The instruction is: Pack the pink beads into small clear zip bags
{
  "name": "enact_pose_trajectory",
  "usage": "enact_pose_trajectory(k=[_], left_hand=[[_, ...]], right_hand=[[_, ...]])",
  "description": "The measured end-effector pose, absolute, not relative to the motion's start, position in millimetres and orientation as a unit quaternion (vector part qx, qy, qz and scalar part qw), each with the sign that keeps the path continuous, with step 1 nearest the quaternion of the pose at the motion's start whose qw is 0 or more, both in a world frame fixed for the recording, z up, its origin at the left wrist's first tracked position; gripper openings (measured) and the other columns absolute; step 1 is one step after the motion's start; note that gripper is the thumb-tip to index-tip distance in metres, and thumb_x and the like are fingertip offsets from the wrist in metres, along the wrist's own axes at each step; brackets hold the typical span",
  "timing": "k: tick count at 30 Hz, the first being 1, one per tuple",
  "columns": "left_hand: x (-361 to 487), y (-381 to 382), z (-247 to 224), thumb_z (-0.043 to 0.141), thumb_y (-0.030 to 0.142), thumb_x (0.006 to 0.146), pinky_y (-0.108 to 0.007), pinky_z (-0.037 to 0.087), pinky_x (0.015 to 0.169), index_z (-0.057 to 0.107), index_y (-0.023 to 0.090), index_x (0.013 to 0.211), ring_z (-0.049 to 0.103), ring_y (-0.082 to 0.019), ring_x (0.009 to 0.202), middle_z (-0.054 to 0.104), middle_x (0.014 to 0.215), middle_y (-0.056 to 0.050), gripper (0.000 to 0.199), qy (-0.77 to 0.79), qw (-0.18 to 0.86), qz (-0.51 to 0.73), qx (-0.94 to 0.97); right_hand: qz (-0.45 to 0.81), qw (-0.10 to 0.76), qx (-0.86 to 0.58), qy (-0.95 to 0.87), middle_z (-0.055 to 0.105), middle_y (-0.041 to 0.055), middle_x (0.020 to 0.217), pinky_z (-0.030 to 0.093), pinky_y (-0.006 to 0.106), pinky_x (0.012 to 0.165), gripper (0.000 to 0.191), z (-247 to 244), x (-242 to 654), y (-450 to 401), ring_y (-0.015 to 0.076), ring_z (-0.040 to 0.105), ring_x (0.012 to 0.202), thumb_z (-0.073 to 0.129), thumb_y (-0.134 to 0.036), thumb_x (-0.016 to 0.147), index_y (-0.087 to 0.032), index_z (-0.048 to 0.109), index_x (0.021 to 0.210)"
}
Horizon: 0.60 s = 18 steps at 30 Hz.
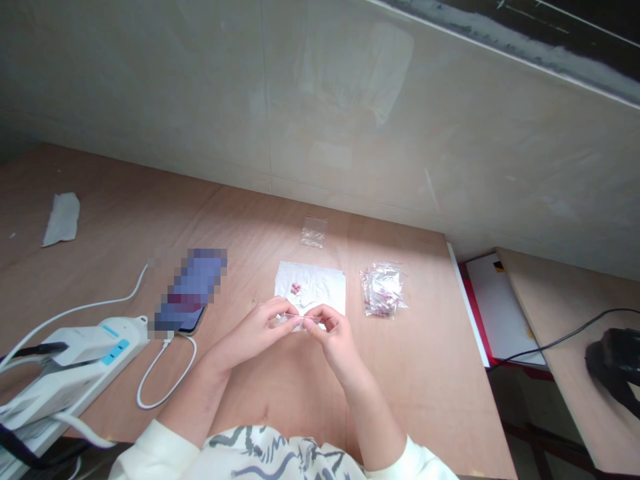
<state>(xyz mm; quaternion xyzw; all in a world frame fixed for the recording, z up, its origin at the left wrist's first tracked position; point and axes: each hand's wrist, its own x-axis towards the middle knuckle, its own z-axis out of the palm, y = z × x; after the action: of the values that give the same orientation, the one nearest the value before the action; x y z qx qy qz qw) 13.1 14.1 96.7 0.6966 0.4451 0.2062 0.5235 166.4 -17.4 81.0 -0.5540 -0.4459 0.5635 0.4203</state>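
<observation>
My left hand (263, 328) and my right hand (334, 330) meet over the near edge of a white paper sheet (327, 283). Both are closed in a pinch, thumbs and forefingers almost touching, on a thin clear piece of plastic (302, 317). Its exact shape is hard to make out, since the fingers cover much of it. Just beyond the fingertips, a few small pink beads (295, 288) lie in a cluster on the paper. To the right sits a pile of clear plastic bags (384, 290) with pinkish contents. Farther back lies one small zip bag (313, 232) holding tiny clear bits.
On the left, a phone (193, 290) with a blurred screen is plugged into a white cable (141, 393). A loaded power strip (125, 343) fills the lower left corner. A crumpled tissue (62, 219) lies far left. The wall (200, 100) bounds the wooden table behind.
</observation>
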Motion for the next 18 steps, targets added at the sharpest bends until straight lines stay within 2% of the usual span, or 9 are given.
enact_pose_trajectory(k=[3, 6, 12, 15, 18], left_hand=[[9, 11, 99, 0.044, 0.035, 0.078, -0.024, 0.037, 0.076, 0.056, 0.020, 0.077, 0.051, -0.016, 0.084, 0.056, 0.082, 0.001, 0.019, 0.464, 0.525, 0.207, 0.683], [5, 10, 103, 0.043, 0.035, 0.078, -0.025, 0.037, 0.075, 0.054, 0.020, 0.072, 0.052, -0.016, 0.081, 0.055, 0.079, 0.000, 0.020, 0.489, 0.506, 0.219, 0.676], [7, 8, 107, 0.043, 0.039, 0.076, -0.026, 0.041, 0.071, 0.053, 0.018, 0.071, 0.052, -0.017, 0.077, 0.057, 0.074, -0.001, 0.023, 0.515, 0.520, 0.267, 0.627], [9, 8, 104, 0.043, 0.042, 0.076, -0.026, 0.042, 0.071, 0.055, 0.018, 0.077, 0.054, -0.018, 0.079, 0.060, 0.077, -0.002, 0.026, 0.517, 0.552, 0.295, 0.584], [7, 10, 97, 0.043, 0.043, 0.076, -0.026, 0.042, 0.074, 0.054, 0.019, 0.087, 0.055, -0.019, 0.086, 0.061, 0.087, -0.004, 0.029, 0.526, 0.559, 0.309, 0.561]], right_hand=[[0.551, 0.430, -0.569, -0.433, 0.050, -0.0029, 0.056, 0.034, 0.024, 0.061, 0.010, 86, 170, -18, 0.0109, 0.043, 0.058, 0.058, -0.019, 0.062, -0.017, 0.052, 0.054], [0.560, 0.429, -0.577, -0.412, 0.051, -0.0026, 0.054, 0.034, 0.024, 0.059, 0.013, 91, 173, -20, 0.0109, 0.044, 0.057, 0.060, -0.022, 0.062, -0.017, 0.052, 0.052], [0.621, 0.425, -0.524, -0.399, 0.058, 0.0004, 0.076, 0.040, 0.025, 0.066, 0.018, 81, 166, -33, 0.0129, 0.052, 0.069, 0.059, -0.035, 0.064, -0.019, 0.055, 0.071], [0.628, 0.427, -0.522, -0.389, 0.055, -0.0003, 0.063, 0.041, 0.026, 0.061, 0.022, 68, 165, -35, 0.0126, 0.052, 0.060, 0.059, -0.039, 0.063, -0.018, 0.051, 0.062], [0.556, 0.481, -0.566, -0.372, 0.047, -0.0029, 0.053, 0.039, 0.025, 0.054, 0.024, 63, 183, -27, 0.0112, 0.046, 0.051, 0.057, -0.040, 0.064, -0.018, 0.047, 0.059]])
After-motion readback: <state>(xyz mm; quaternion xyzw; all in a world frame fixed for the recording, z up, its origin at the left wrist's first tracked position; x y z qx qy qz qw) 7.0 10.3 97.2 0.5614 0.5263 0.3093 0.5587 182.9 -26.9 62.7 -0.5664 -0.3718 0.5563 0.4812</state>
